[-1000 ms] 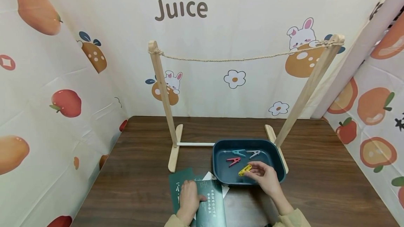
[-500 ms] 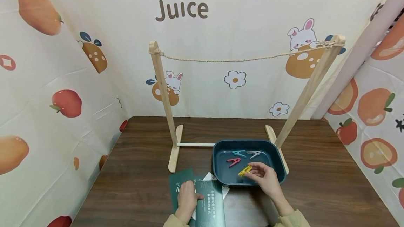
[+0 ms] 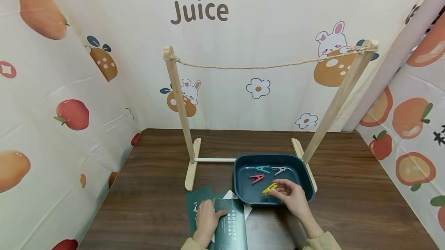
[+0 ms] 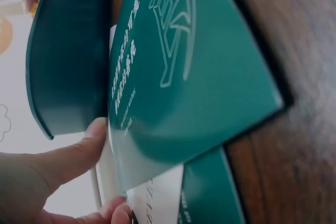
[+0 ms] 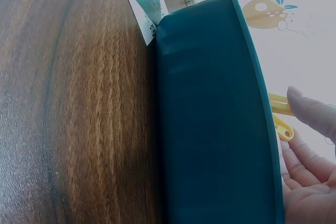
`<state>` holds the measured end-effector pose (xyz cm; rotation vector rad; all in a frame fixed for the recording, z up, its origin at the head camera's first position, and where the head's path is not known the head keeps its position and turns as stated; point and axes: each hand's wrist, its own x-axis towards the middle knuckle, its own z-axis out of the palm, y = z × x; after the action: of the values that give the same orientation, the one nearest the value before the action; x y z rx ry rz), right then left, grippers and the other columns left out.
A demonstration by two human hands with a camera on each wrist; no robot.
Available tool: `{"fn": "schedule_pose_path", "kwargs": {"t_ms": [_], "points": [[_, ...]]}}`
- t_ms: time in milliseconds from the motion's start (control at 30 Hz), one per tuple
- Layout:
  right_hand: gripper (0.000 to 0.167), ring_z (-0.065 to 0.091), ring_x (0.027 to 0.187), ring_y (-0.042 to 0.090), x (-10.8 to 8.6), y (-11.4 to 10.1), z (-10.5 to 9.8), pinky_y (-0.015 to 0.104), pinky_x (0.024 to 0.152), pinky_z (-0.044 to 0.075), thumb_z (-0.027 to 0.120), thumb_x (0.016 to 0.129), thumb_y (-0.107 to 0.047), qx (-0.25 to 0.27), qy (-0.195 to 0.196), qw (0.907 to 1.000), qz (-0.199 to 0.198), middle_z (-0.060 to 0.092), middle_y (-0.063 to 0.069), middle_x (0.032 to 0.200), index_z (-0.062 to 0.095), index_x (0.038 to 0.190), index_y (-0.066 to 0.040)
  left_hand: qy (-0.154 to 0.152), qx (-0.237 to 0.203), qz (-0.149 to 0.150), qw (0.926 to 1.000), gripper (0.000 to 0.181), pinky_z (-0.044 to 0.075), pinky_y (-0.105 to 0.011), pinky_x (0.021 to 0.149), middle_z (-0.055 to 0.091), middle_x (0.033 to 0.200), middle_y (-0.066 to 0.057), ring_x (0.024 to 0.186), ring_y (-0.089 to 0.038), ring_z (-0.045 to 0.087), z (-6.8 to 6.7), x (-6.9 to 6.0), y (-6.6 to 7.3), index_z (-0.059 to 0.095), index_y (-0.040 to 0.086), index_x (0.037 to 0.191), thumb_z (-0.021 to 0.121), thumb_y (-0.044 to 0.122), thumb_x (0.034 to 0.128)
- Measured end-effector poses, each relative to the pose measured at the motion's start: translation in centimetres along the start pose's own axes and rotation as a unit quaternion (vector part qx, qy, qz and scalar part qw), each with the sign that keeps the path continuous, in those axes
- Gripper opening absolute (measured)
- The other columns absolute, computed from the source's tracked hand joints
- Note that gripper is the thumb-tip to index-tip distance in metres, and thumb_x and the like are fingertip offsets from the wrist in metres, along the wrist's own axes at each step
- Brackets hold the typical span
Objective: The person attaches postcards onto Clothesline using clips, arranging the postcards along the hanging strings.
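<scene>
My left hand (image 3: pixel 206 221) lies on a small pile of printed cards in front of the tray's left side. Its thumb stretches over the top green card (image 3: pixel 232 225), which bears white lettering, and its fingers rest at the left by another green card (image 3: pixel 198 198). A white card (image 4: pixel 157 195) shows under the top one in the left wrist view. My right hand (image 3: pixel 293 196) pinches a yellow clothespin (image 3: pixel 269 189) between thumb and fingers, just above the dark blue tray (image 3: pixel 240 194). In the right wrist view, the tray wall partly hides that clothespin (image 5: pixel 281 106).
Inside the tray lie a red clothespin (image 3: pixel 257 179), a teal clothespin (image 3: pixel 262 169) and a white clothespin (image 3: pixel 279 170). Behind it stands a wooden frame (image 3: pixel 182 114) with a rope (image 3: pixel 243 67) strung between its posts. A patterned curtain surrounds the brown table (image 3: pixel 149 188).
My left thumb has straightened further to the right over the top card, and the left fingers have shifted a little. My right hand keeps the yellow clothespin in nearly the same place.
</scene>
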<state>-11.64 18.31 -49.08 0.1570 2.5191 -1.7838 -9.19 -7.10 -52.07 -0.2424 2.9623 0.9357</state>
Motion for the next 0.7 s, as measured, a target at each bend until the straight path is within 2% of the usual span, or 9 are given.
{"fn": "schedule_pose_path", "kwargs": {"t_ms": [67,200,433,567,700], "points": [[0.034,0.060,0.073,0.015,0.0,0.0,0.0,0.021,0.064,0.050,0.072,0.073,-0.009,-0.001,0.001,1.0000,0.000,0.063,0.010,0.086,0.060,0.103,0.003,0.021,0.018,0.006,0.9996,0.042,0.042,-0.035,0.053,0.043,0.057,-0.009,0.053,-0.025,0.047,0.2,0.0,0.1,0.053,0.001,0.057,0.081,0.031,0.0562],[0.033,0.059,0.073,0.015,0.0,0.0,0.1,0.021,0.064,0.049,0.072,0.073,-0.008,-0.003,0.003,1.0000,0.001,0.062,0.010,0.086,0.060,0.102,0.003,0.069,0.049,0.019,0.9962,0.056,0.045,-0.042,0.061,0.048,0.063,-0.014,0.060,-0.033,0.051,0.8,0.0,0.3,0.060,-0.010,0.069,0.082,0.037,0.0474],[0.033,0.059,0.073,0.015,0.0,0.0,0.1,0.021,0.064,0.050,0.071,0.073,-0.007,-0.004,0.006,1.0000,0.003,0.062,0.010,0.087,0.060,0.102,0.003,0.100,0.078,0.018,0.9918,0.067,0.046,-0.040,0.056,0.042,0.063,-0.015,0.057,-0.033,0.048,1.4,-0.1,0.8,0.057,-0.014,0.075,0.084,0.034,0.0381],[0.033,0.060,0.073,0.015,0.0,0.0,0.2,0.021,0.064,0.050,0.071,0.073,-0.007,-0.003,0.007,1.0000,0.003,0.063,0.010,0.087,0.060,0.102,0.003,0.118,0.093,0.030,0.9882,0.065,0.045,-0.039,0.054,0.043,0.061,-0.014,0.054,-0.032,0.048,1.6,-0.1,0.9,0.058,-0.013,0.073,0.086,0.031,0.0329],[0.034,0.060,0.074,0.015,0.0,-0.1,0.2,0.021,0.064,0.050,0.071,0.073,-0.007,-0.004,0.009,0.9999,0.003,0.063,0.010,0.087,0.060,0.102,0.003,0.125,0.088,0.036,0.9876,0.061,0.045,-0.040,0.053,0.046,0.060,-0.015,0.054,-0.033,0.050,1.7,0.1,0.8,0.058,-0.011,0.070,0.086,0.026,0.0306]]}}
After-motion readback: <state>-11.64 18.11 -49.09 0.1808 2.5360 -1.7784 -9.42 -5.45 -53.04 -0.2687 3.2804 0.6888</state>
